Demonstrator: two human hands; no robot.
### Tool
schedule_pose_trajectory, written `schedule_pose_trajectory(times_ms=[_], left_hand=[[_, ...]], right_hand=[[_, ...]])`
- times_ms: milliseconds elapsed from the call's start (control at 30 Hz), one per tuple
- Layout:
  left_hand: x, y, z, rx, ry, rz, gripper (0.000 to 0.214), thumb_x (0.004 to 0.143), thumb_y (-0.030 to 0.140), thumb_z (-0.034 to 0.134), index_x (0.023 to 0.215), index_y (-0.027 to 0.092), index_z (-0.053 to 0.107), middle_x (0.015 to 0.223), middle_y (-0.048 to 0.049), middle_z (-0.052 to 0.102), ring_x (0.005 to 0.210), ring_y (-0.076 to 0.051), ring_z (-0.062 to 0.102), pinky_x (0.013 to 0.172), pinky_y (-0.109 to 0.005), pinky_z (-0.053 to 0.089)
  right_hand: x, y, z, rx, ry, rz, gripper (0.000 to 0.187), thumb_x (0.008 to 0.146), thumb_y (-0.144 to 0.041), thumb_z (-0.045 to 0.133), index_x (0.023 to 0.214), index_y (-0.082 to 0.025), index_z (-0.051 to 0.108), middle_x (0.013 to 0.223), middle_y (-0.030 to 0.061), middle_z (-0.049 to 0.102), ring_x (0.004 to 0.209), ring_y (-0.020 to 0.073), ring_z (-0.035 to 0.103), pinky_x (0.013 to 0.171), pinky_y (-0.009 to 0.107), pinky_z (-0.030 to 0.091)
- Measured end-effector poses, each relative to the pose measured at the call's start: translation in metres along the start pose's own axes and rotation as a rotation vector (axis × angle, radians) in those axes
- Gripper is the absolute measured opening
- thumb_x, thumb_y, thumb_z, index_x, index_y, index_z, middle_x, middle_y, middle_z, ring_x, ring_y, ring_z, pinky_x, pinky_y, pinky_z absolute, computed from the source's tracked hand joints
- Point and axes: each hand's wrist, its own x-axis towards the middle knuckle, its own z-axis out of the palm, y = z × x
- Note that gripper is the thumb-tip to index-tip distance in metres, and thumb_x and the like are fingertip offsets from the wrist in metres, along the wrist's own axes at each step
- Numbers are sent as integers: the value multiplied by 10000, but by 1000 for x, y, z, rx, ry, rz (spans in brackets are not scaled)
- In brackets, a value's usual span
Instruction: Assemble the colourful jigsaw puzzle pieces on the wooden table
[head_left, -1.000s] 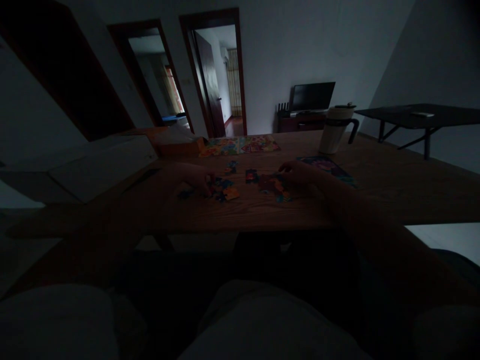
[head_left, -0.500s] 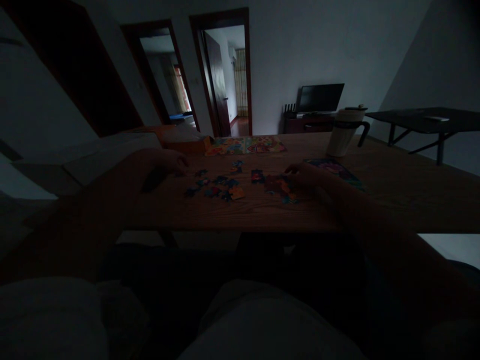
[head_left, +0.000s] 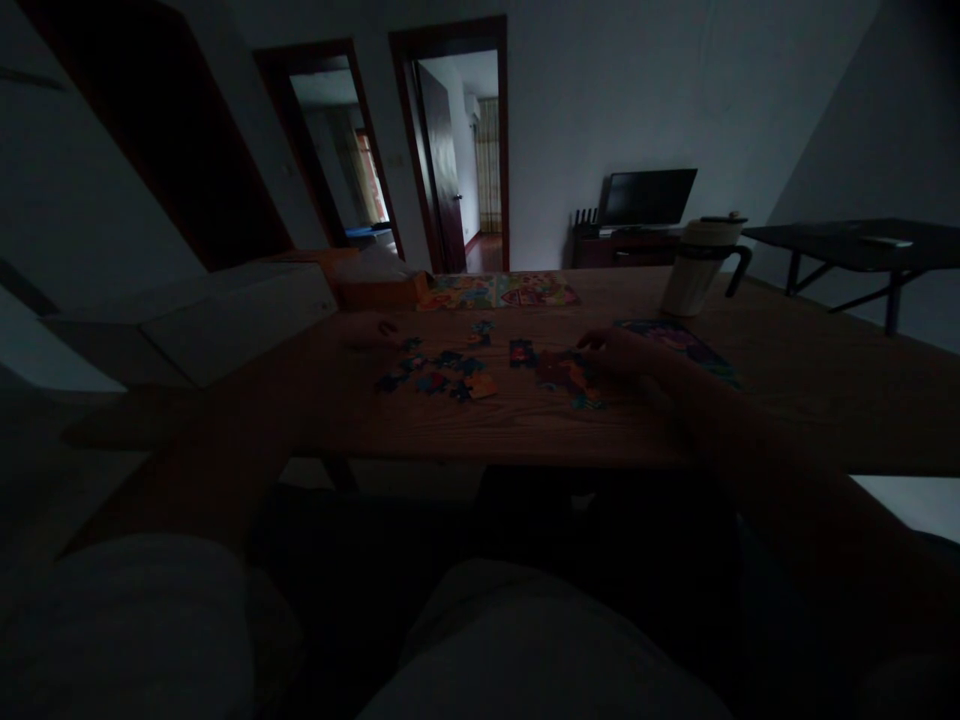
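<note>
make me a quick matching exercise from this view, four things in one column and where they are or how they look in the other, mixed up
Column one
1. right hand
2. mug
3. television
4. orange box

Column two
A. on a dark cabinet by the far wall
B. just left of the colourful picture sheets
C. at the right side of a cluster of puzzle pieces
D. pale, with a black handle

Right pairs: 1-C, 2-D, 3-A, 4-B

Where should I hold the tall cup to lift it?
Probably best by its black handle, coming from the picture's right and wrapping around it. The cup stands upright on the table, and the handle sticks out toward that side.
</note>
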Motion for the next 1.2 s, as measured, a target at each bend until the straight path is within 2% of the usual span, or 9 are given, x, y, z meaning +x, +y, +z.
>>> schedule_pose_trajectory(times_ms=[133, 267, 467, 600, 733, 867, 1033, 1100, 1200], left_hand=[[27, -4, 19, 128, -34, -36, 352, 556, 228, 891, 817, 143, 671, 715, -20, 673, 806, -197, 634, 829, -274, 496], [43, 0, 28, 102, -96, -68, 323, 502, 208, 877, 739, 178, 659, 638, -22, 667, 648, -203, 632, 676, -298, 513], [47, -1, 24, 1, -216, -90, 306, 501, 229, 842, 760, 194, 683, 633, -27, 678, 556, -195, 613, 613, -313, 525], [48, -2, 19, 69, -187, -55, 258, 514, 176, 831, 736, 177, 700, 662, -22, 683, 673, -202, 634, 740, -318, 537], [53, 9, 16, 115, -170, 40, 179, 522, 191, 818, 650, 196, 693, 626, -27, 681, 614, -200, 625, 685, -316, 531], [53, 49, 30, 30, -96, 148, 159, 658, 248, 795, 768, 179, 704, 673, -51, 701, 624, -183, 650, 651, -291, 520], [35, 131, 73, -456, -44, 285, 417, 748, 220, 822, 1110, 216, 616, 873, -70, 740, 664, -187, 705, 628, -291, 527], [28, 159, 93, -505, -53, 331, 335, 809, 218, 780, 1099, 202, 612, 890, -75, 737, 688, -176, 706, 627, -272, 518], [25, 184, 120, -467, 38, 359, 180, 827, 200, 759, 952, 159, 636, 876, -71, 726, 746, -154, 690, 649, -240, 498]], right_hand=[[0, -1, 0, 2, 4, 27, 295, 905, -267, 646, 1183, -189, 707, 1166, 128, 727, 952, 239, 714, 804, 304, 555], [-1, -2, 0, -4, -12, 28, 314, 891, -269, 669, 1197, -212, 710, 1103, 98, 749, 904, 224, 718, 776, 283, 555], [-1, -3, 1, 12, 0, 13, 270, 902, -267, 670, 1157, -196, 725, 1154, 101, 738, 910, 212, 711, 776, 260, 542], [-2, -6, -1, 21, -5, 9, 252, 899, -287, 670, 1129, -209, 739, 1151, 92, 743, 921, 217, 713, 814, 270, 539], [-2, -6, -2, 18, -10, 7, 269, 886, -246, 674, 1146, -211, 733, 1150, 95, 744, 934, 235, 716, 820, 294, 549], [2, -1, 2, 6, 9, -15, 280, 892, -243, 664, 1162, -197, 725, 1159, 108, 738, 952, 231, 711, 826, 293, 550], [8, 7, 8, -5, 27, -39, 289, 923, -322, 637, 1165, -186, 716, 1164, 98, 736, 961, 213, 707, 811, 266, 538], [9, 8, 9, -13, 26, -40, 300, 927, -319, 628, 1180, -180, 709, 1159, 101, 737, 957, 216, 706, 809, 272, 537], [8, 6, 8, -15, 18, -48, 303, 929, -319, 623, 1185, -179, 705, 1141, 103, 743, 951, 224, 707, 809, 282, 538]])
